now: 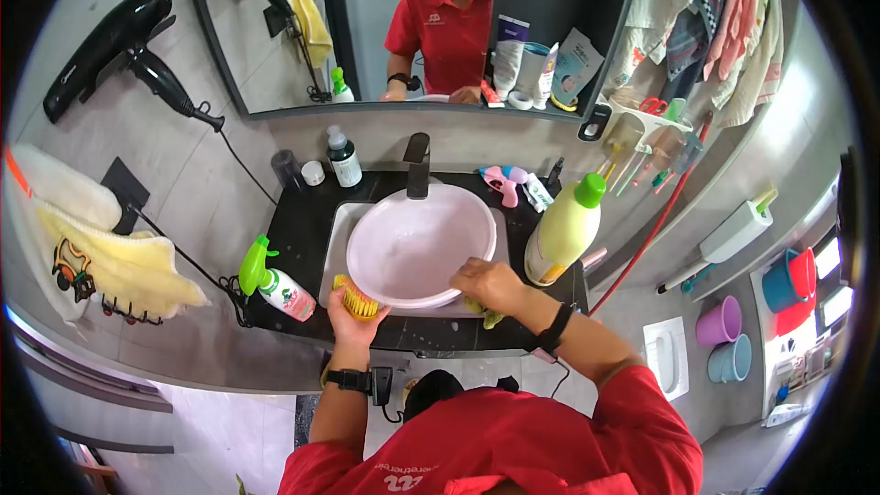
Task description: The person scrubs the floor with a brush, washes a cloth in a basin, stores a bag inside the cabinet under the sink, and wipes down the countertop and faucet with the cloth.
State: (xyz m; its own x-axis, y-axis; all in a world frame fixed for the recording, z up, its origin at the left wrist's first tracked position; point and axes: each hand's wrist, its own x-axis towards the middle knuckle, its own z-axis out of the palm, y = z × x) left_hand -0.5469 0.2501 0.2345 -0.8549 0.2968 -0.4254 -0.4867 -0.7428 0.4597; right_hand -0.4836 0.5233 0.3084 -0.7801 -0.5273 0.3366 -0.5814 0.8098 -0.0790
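Observation:
My left hand [352, 323] is closed around a yellow and orange scrub brush [357, 299] at the front left of the sink. A pale pinkish basin [417, 247] sits in the sink, under the dark faucet [417, 165]. My right hand [490, 285] is at the basin's front right rim, its fingers bent. Beneath that hand a yellow-green cloth [486, 313] shows in part, and the fingers seem to be around it.
A green-topped spray bottle [286, 295] stands left of my left hand. The large green-capped bottle [565, 229] rises close to my right forearm. A soap bottle [344, 158] and a pink toy-like item [502, 183] line the counter's back.

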